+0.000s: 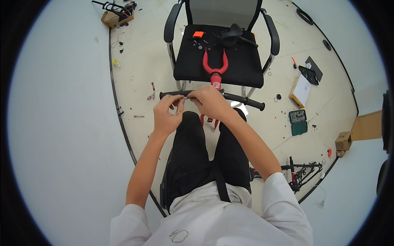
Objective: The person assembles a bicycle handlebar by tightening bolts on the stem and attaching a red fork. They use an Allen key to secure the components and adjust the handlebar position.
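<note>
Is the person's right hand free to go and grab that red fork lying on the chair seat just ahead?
Probably not right away: the right hand is busy on the black handlebar. The red fork itself lies uncovered on the chair seat, close ahead.

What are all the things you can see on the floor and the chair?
Black handlebar with rubber grips: one, black, across the knees, held in both hands.
Red fork-shaped metal part: one, red, front of the chair seat.
Black mesh office chair: one, black, facing the person.
Black bicycle saddle: one, black, back of the seat.
Small orange box: one, orange, back left of the seat.
Green tool case: one, green, floor right.
Cardboard boxes: two, brown, far right and top left.
Left hand: on the bar.
Right hand: on the bar.
</note>
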The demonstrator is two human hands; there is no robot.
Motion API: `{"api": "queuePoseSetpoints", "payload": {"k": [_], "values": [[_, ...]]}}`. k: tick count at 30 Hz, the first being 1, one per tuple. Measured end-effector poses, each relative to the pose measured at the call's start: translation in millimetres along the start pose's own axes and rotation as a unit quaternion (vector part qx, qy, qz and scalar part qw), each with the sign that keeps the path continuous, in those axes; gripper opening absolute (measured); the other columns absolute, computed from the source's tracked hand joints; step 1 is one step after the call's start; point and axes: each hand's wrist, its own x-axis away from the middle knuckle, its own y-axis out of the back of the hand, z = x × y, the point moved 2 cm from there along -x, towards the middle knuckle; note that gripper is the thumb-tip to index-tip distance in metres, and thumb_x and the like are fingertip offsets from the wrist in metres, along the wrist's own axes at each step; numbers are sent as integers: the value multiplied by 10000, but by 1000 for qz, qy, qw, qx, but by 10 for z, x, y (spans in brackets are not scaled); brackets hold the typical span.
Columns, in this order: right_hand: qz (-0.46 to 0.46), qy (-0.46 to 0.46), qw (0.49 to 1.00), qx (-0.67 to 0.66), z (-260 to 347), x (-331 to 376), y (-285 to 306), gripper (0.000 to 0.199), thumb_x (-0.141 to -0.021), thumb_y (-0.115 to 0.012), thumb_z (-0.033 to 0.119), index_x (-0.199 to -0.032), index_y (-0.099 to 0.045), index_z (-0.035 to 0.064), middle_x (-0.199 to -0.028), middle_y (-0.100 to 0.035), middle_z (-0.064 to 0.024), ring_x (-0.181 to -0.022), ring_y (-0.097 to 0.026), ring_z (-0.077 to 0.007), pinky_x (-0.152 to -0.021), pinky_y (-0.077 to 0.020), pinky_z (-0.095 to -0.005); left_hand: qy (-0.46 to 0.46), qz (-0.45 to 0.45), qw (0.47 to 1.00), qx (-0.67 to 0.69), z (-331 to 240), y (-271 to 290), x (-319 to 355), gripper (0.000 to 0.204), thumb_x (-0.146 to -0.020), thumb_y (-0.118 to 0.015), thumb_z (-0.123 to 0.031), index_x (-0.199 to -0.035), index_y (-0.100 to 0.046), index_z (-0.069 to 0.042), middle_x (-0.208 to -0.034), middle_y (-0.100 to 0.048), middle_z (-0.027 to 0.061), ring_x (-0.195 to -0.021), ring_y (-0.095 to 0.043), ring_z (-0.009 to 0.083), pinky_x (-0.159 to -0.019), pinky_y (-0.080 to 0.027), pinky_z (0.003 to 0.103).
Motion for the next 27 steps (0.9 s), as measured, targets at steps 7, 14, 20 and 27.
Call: {"api": "queuePoseSetpoints", "payload": {"k": [7, 14, 20, 27], "values": [[-74, 10, 995, 67, 142, 728, 380, 140, -796, -696, 21, -911, -742, 86, -1183, -683, -56, -1254, -542, -281, -1043, -399, -445, 15, 127, 991, 25, -194, -203, 215, 73, -827, -756, -37, -886, -727, -5, -802, -657, 98, -628, -616, 210, -584, -495, 313], [-224, -265, 886, -309, -161, 1232, 346, 186, -952, -641, 90, -1087, -729, -2, -1018, -733, -104, -877, -702, -191, -739, -548, -291, 20, 106, 994, 21, -243, -526, 131, 176, -845, -739, -49, -1014, -711, -8, -842, -634, 104, -707, -633, 243, -627, -514, 326], [-129, -319, 849, -401, 110, 1223, 349, 196, -948, -651, 85, -1079, -692, -56, -806, -696, -88, -644, -650, -119, -594, -518, -238, -60, 122, 990, 29, -135, -681, -135, 193, -846, -718, -43, -1035, -703, -6, -877, -640, 127, -749, -636, 297, -668, -509, 360], [-127, -351, 799, -471, 217, 1173, 214, 173, -908, -690, 46, -1005, -660, -95, -752, -701, -112, -578, -659, -120, -524, -527, -243, -33, 157, 987, 0, -116, -762, -202, 127, -845, -657, 17, -971, -671, 18, -883, -634, 149, -783, -632, 346, -695, -497, 408]]}}
